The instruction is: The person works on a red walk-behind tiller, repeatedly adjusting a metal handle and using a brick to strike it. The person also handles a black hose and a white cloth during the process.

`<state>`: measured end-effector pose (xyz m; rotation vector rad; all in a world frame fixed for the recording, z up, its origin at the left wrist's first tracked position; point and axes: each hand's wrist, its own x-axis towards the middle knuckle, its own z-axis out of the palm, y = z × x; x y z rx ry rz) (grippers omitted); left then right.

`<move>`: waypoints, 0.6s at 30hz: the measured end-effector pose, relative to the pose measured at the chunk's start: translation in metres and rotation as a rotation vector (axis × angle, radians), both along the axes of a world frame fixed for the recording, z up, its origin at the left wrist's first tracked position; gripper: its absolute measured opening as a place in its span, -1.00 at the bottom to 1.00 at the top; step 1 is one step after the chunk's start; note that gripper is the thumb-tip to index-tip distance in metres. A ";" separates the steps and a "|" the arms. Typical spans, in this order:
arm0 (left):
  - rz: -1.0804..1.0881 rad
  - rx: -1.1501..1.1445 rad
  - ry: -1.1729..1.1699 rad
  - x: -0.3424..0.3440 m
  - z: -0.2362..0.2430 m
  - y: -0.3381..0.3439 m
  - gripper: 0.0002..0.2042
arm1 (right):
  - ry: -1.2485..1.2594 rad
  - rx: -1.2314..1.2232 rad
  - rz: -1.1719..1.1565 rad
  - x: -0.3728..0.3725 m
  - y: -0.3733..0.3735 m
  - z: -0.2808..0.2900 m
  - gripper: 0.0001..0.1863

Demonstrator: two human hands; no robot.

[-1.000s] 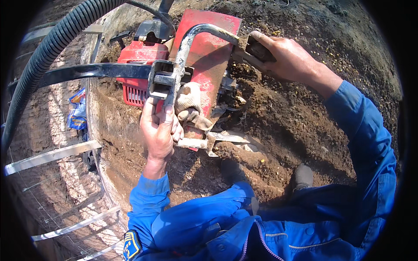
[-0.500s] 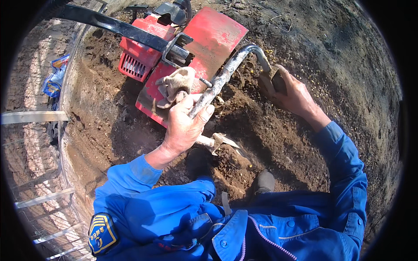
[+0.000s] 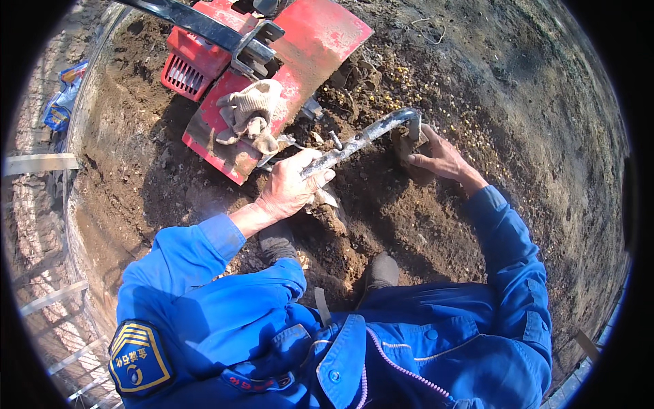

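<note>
Left hand [image 3: 289,184] grips bent bar [image 3: 362,140], right hand [image 3: 443,160] seemingly its end, over soil [image 3: 385,187] beside red guard's [image 3: 317,44] edge.

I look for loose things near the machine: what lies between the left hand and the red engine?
In the head view, a dirty glove lies there, on the red panel, between the left hand and the red engine.

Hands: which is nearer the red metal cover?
The left hand, closed around the straight part of the bent grey metal bar. The right hand, at the bar's hooked end, is clearly farther from the red metal cover.
</note>
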<state>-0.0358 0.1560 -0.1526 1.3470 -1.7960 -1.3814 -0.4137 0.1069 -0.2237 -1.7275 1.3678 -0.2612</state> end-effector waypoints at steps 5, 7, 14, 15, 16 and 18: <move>0.073 0.185 0.195 0.022 -0.014 0.006 -0.59 | -0.421 0.162 -0.030 -0.003 -0.020 -0.008 -0.07; 0.125 0.209 0.299 0.031 -0.024 0.019 -0.56 | -0.483 0.272 -0.029 0.001 -0.028 -0.008 -0.08; 0.301 0.422 0.456 0.035 -0.071 0.049 -0.43 | -0.451 0.158 -0.050 0.021 -0.026 -0.026 -0.35; 0.321 0.442 0.500 0.032 -0.072 0.049 -0.43 | -0.438 0.198 -0.092 0.024 -0.023 -0.029 -0.38; 0.346 0.449 0.494 0.029 -0.071 0.047 -0.45 | -0.435 0.143 -0.119 0.024 -0.018 -0.030 -0.42; 0.336 0.348 0.446 0.023 -0.059 0.047 -0.51 | -0.350 -0.007 -0.120 0.024 -0.010 -0.025 -0.49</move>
